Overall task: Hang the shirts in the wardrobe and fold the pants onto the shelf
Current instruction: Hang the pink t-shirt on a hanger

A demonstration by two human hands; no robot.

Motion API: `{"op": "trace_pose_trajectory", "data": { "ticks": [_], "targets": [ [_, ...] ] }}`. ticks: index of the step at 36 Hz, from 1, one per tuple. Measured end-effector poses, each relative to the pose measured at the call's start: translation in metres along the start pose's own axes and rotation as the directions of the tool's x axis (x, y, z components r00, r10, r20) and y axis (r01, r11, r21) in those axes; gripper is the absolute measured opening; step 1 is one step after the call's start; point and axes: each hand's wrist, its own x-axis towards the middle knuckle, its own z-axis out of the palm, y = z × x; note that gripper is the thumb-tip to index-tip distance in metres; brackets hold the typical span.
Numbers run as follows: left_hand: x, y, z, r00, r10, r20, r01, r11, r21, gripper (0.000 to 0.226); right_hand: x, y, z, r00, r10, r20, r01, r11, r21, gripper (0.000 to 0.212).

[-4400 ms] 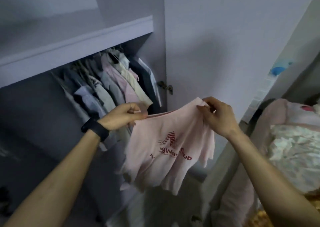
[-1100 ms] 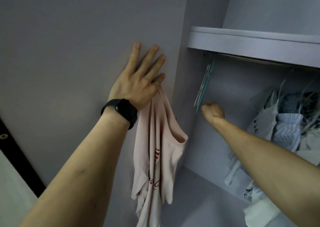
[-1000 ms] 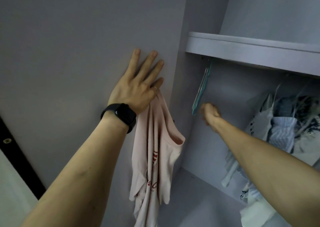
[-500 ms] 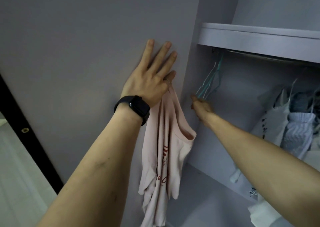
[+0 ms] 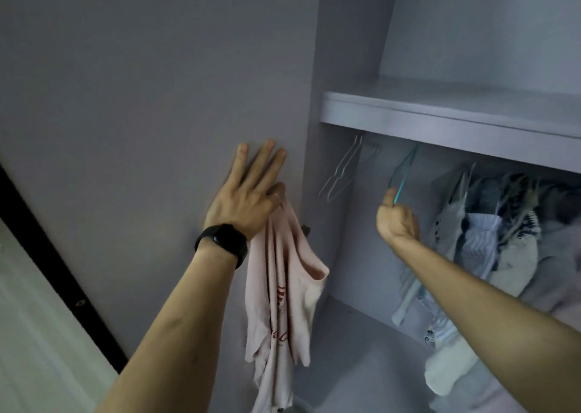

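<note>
Left hand (image 5: pixel 248 198): spread on door (image 5: pixel 125 98), pinching pink shirt (image 5: pixel 283 286), mid-frame;
Right hand (image 5: pixel 396 220): I see it fisted round teal hanger (image 5: pixel 404 176)

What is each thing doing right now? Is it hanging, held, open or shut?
Left hand, fingers spread flat on the door, pink shirt caught at its little-finger side.
Right hand, fist gripping the teal hanger.
Pink shirt, dangling crumpled, not on a hanger.
Teal hanger, held, tilted, top under the shelf.
Pale hangers, bare, hanging.
Other clothes, hanging.
Door, open.
</note>
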Motion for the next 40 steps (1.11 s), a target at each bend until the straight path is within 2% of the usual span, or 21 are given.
{"op": "trace_pose_trajectory", "data": {
  "ticks": [3,5,7,10,12,13,15,16,18,20,22,25,28,30,36,40],
  "targets": [
    [0.0,-0.001,0.0,0.999,0.019,0.043,-0.017,0.999,-0.036,0.058,-0.013,0.026,-0.032,1.0,0.011,-0.004,-0.011,1.0,-0.006,0.072],
    [-0.002,-0.002,-0.004,0.996,0.026,0.089,-0.018,0.996,-0.088,0.056,-0.022,0.044,-0.055,0.999,-0.036,-0.005,0.036,0.999,-0.038,0.069],
    [-0.001,-0.004,-0.007,0.992,0.033,0.125,-0.017,0.992,-0.126,0.052,-0.031,0.058,-0.078,0.993,-0.11,0.033,0.112,0.989,-0.101,0.068],
    [-0.003,-0.006,-0.013,0.991,0.036,0.129,-0.014,0.985,-0.172,0.051,-0.047,0.074,-0.103,0.985,-0.121,0.119,0.138,0.98,-0.141,0.07],
    [-0.007,-0.004,-0.022,0.998,0.053,0.03,-0.042,0.953,-0.3,0.043,-0.061,0.09,-0.118,0.984,-0.071,0.163,0.095,0.985,-0.145,0.069],
    [-0.009,-0.003,-0.022,0.996,0.051,-0.071,-0.074,0.928,-0.365,0.037,-0.071,0.1,-0.122,0.983,-0.036,0.181,0.061,0.989,-0.133,0.067],
    [-0.014,-0.001,-0.02,0.963,0.01,-0.268,-0.138,0.874,-0.466,0.033,-0.093,0.123,-0.127,0.981,0.016,0.195,0.001,0.996,-0.089,0.066],
    [-0.015,-0.001,-0.022,0.955,0.001,-0.295,-0.159,0.845,-0.511,0.033,-0.105,0.131,-0.13,0.98,0.033,0.197,-0.021,0.998,-0.064,0.066],
    [-0.016,0.004,-0.029,0.969,-0.009,-0.247,-0.153,0.763,-0.628,0.033,-0.128,0.148,-0.137,0.978,0.047,0.204,-0.044,0.999,-0.018,0.068],
    [-0.021,0.016,-0.036,0.997,-0.004,-0.081,-0.061,0.619,-0.783,0.033,-0.151,0.167,-0.141,0.973,0.064,0.22,-0.069,0.998,0.014,0.067],
    [-0.026,0.031,-0.04,0.997,0.029,0.078,0.052,0.504,-0.862,0.032,-0.175,0.183,-0.142,0.972,0.075,0.221,-0.093,0.993,0.071,0.064],
    [-0.037,0.066,-0.039,0.99,0.128,0.056,-0.002,0.418,-0.909,0.03,-0.211,0.203,-0.142,0.971,0.093,0.221,-0.133,0.975,0.176,0.061],
    [-0.046,0.103,-0.04,0.966,0.256,0.044,-0.047,0.34,-0.939,0.034,-0.238,0.217,-0.143,0.958,0.088,0.272,-0.195,0.897,0.396,0.065],
    [-0.054,0.124,-0.039,0.95,0.308,0.048,-0.049,0.298,-0.953,0.038,-0.253,0.219,-0.147,0.946,0.071,0.317,-0.224,0.848,0.48,0.062],
    [-0.067,0.165,-0.041,0.943,0.334,-0.007,-0.054,0.133,-0.99,0.044,-0.287,0.209,-0.162,0.929,0.053,0.366,-0.295,0.703,0.647,0.051],
    [-0.073,0.182,-0.034,0.906,0.422,-0.019,-0.084,0.136,-0.987,0.047,-0.298,0.205,-0.165,0.941,0.113,0.32,-0.324,0.579,0.748,0.046]
  ]
}}
